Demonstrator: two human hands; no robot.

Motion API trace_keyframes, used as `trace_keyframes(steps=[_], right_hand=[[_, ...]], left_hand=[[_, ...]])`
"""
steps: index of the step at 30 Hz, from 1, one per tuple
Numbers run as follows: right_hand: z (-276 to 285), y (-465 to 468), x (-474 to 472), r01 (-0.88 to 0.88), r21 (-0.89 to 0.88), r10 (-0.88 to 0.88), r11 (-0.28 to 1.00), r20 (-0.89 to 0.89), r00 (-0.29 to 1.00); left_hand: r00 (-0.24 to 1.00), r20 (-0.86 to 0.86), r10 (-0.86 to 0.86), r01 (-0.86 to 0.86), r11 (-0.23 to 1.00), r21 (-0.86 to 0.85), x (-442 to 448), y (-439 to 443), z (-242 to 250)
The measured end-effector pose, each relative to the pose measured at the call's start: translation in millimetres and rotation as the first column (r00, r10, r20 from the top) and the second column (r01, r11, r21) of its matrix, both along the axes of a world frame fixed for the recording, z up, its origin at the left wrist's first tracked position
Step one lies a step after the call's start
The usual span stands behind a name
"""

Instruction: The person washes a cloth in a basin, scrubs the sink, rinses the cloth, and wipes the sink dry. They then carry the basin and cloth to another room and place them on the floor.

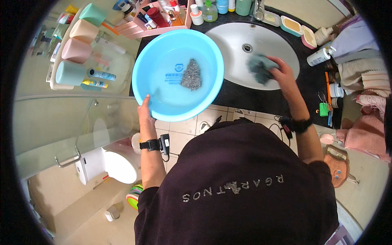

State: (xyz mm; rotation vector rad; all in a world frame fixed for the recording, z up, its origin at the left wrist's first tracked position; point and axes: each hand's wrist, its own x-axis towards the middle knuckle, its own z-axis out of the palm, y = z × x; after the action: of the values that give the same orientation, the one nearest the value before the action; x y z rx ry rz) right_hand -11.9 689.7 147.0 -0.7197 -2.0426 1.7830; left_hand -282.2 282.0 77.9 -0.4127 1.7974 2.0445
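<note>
A light-blue plastic basin [159, 61] hangs over the near left edge of the oval white washbasin [228, 56] and the black countertop. My left hand [145, 110] grips its near left rim, thumb on top. Inside the basin, which seems to hold shallow water, lies a glittery grey, tapered piece [191, 76] whose kind is unclear; printing shows on the bottom. Over the right part of the washbasin, my right hand [283, 71] holds a bunched dark grey-green cloth [258, 67], slightly blurred. The metal drain [247, 47] is visible beyond the cloth.
A pink organizer [134, 26] with bottles stands behind the basin. Soap dishes [291, 26] and a white pump bottle [318, 57] line the washbasin's far and right sides. Towels [361, 134] hang at right. A shelf with cups [72, 72] and a toilet [119, 167] are at left.
</note>
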Motion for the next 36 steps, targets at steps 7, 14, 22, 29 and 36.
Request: trace_keyframes(steps=[7, 14, 22, 29, 36], right_hand=[[25, -106, -122, -0.458, -0.094, 0.398, 0.884, -0.363, 0.843], [-16, -120, -119, -0.282, 0.523, 0.316, 0.804, 0.025, 0.948], [-33, -126, -116, -0.075, 0.549, 0.159, 0.833, -0.107, 0.981], [-32, -133, -112, 0.002, 0.549, 0.112, 0.836, -0.175, 0.978], [-22, -135, -115, -0.137, 0.561, 0.101, 0.817, 0.095, 0.990]], left_hand=[[0.975, 0.000, -0.221, 0.221, 0.972, 0.076, 22, 1, 20], [0.988, 0.086, -0.131, 0.134, 0.990, -0.035, -5, -5, -5], [0.979, 0.048, -0.199, 0.203, 0.974, -0.097, -6, -7, 1], [0.976, 0.011, -0.217, 0.218, 0.974, -0.060, -7, -9, -3], [0.972, 0.021, -0.236, 0.237, 0.968, -0.078, -8, -8, -1]])
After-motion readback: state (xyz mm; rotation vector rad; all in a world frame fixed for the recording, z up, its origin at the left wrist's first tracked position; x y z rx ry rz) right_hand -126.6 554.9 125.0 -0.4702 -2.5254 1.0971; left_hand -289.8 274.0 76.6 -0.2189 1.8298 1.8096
